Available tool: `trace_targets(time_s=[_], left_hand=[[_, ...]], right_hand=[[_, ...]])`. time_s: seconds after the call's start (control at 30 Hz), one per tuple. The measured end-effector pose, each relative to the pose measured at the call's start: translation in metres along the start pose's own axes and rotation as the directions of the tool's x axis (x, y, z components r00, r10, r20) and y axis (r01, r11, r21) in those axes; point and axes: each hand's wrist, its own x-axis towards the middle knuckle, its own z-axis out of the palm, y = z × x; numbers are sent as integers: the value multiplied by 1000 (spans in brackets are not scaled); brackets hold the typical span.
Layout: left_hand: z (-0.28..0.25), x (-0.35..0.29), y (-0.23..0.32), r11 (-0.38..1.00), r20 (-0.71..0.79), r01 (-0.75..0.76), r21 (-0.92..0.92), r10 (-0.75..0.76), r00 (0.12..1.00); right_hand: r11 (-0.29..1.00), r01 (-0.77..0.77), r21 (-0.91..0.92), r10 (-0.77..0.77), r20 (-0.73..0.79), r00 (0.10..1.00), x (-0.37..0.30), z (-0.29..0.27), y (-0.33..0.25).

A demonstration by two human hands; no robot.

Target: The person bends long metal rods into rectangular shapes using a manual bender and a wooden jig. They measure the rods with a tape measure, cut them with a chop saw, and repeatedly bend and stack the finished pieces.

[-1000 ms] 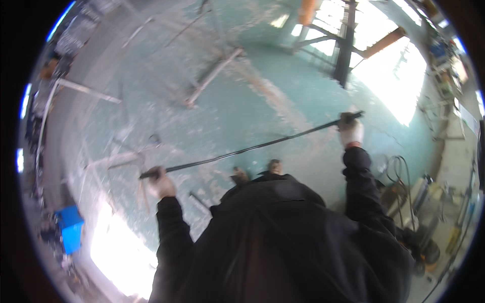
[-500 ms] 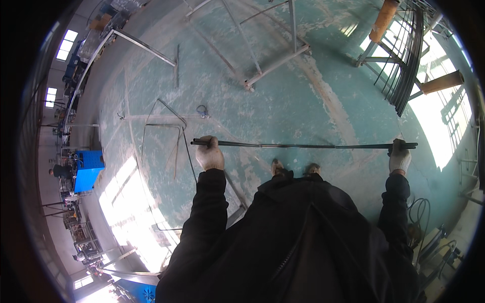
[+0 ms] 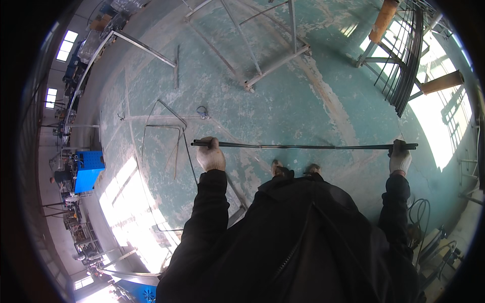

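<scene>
Left hand (image 3: pixel 210 154), in a pale glove, fingers curled firmly round one end of a dark bundle of thin rods (image 3: pixel 298 147). Right hand (image 3: pixel 399 157), gloved likewise, fingers wrapped round the other end. Both grips fully closed on the metal; short lengths poke out past each fist. Bundle runs crosswise in front of the body, nearly level in view, with slight steps along its length; two tips can be made out on the left. Exact rod count cannot be told.

Below the bundle, nearer the body: dark jacket (image 3: pixel 303 222) and both shoes (image 3: pixel 277 168) on the worn green floor (image 3: pixel 273 118).

Just left of the left hand, a bent thin-rod frame (image 3: pixel 162 126) lies on the floor, one leg passing close by that fist. Right of the body, a looped cable (image 3: pixel 419 208) near the right sleeve.

Farther ahead, a grey metal frame (image 3: pixel 277 66). Ahead to the right, a rack with rust-orange rollers (image 3: pixel 385 21) carries long dark bars (image 3: pixel 413 60). Far left, a blue cabinet (image 3: pixel 90 170), another person (image 3: pixel 61 176) beside it.
</scene>
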Motion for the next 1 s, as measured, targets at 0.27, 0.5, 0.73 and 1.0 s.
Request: trace_targets(time_s=[0.27,0.5,0.73,1.0], left_hand=[[1,2,-6,997,-27,-26,72,28,999],[-3,0,-3,963,-10,-97,251,103,995],[0,0,-6,992,-29,-27,120,30,999],[0,0,-13,998,-27,0,61,1,1000]], right_hand=[[1000,15,-6,-15,1,1000,-1,1,0],[1000,20,-5,-20,-7,1000,-5,1,-7],[999,-6,35,7,-9,1000,-9,0,-16],[999,31,-17,-31,-11,999,-7,0,-8]])
